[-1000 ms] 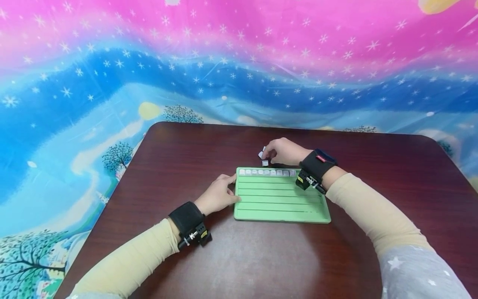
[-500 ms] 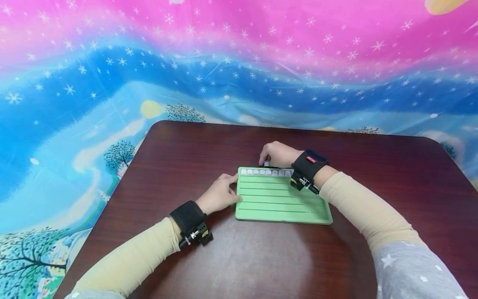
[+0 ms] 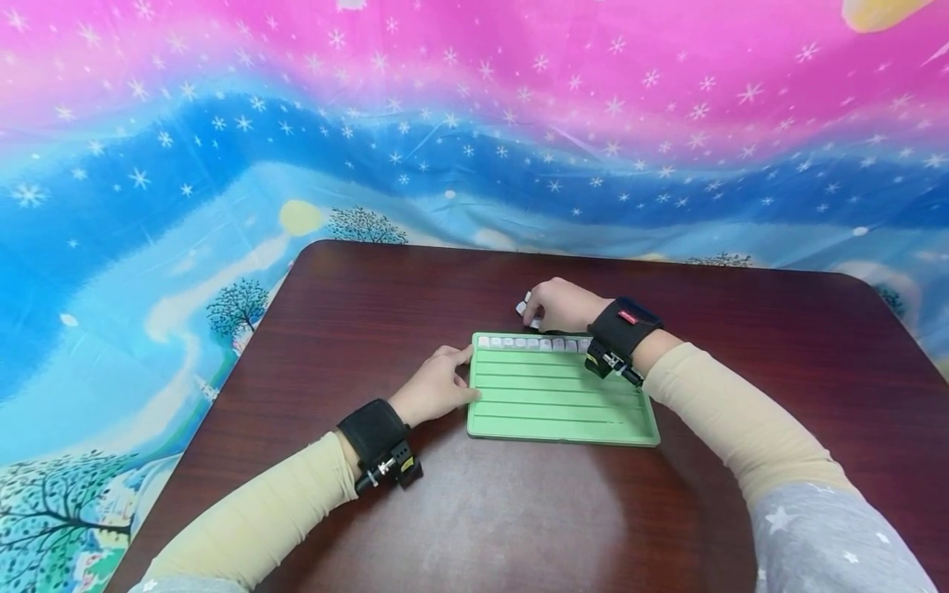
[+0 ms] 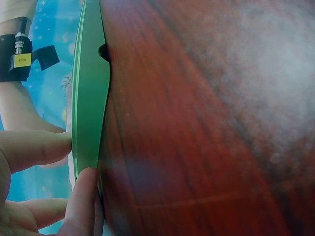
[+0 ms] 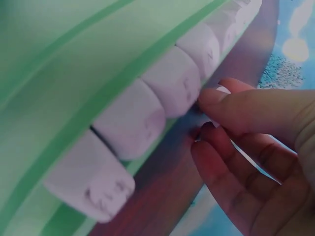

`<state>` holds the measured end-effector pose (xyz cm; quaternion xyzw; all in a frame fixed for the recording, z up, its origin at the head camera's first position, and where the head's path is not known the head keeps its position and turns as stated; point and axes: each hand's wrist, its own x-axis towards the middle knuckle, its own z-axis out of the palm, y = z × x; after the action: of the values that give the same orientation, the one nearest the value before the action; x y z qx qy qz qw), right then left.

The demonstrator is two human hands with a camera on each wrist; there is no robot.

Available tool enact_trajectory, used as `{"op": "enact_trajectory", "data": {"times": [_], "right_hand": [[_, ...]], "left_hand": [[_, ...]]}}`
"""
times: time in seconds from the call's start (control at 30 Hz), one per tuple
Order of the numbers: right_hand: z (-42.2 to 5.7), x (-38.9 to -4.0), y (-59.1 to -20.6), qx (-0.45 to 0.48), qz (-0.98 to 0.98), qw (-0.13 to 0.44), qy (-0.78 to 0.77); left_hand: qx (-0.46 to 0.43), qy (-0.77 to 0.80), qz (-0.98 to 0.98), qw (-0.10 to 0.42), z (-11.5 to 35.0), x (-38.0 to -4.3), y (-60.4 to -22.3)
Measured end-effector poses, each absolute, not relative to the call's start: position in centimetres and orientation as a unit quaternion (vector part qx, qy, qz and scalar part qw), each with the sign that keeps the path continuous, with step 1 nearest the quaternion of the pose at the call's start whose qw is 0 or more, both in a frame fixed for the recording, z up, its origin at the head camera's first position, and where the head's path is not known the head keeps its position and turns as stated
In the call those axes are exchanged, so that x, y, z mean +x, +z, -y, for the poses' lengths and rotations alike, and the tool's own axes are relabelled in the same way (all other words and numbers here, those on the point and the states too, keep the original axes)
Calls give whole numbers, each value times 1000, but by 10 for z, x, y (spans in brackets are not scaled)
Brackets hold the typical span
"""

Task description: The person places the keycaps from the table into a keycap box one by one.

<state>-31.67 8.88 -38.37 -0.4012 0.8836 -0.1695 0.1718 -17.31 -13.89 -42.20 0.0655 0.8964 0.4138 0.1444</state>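
Observation:
A light green tray (image 3: 552,396) with ridged rows lies on the table, its far row filled with a line of white keycaps (image 3: 507,342). My left hand (image 3: 430,387) rests at the tray's left edge, thumb and forefinger extended against it; in the left wrist view the fingertips touch the green side wall (image 4: 91,98). Just beyond the far rim, my right hand (image 3: 565,306) pinches a small white keycap (image 5: 223,90) between thumb and fingers, mostly hidden by them. Printed marks show on the row's keycaps (image 5: 133,120) beside it. Loose white keycaps (image 3: 521,308) lie just left of the right fingertips.
The dark brown table (image 3: 356,313) extends around the tray on all sides. Behind its far edge hangs a patterned pink and blue cloth (image 3: 474,123). Each wrist wears a black strap with a small camera (image 3: 596,358).
My right hand shifted left and nearer the tray, covering the loose keycaps, then moved slightly back right, so some show again. The left hand and the tray stay in place.

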Motion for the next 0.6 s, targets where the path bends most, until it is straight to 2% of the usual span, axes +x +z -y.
{"op": "enact_trajectory", "data": {"times": [0.6], "right_hand": [[-126,-315,-378,-352,-889,166,-241]], "left_hand": [[58,420,-895,142,138,-171,-420]]}}
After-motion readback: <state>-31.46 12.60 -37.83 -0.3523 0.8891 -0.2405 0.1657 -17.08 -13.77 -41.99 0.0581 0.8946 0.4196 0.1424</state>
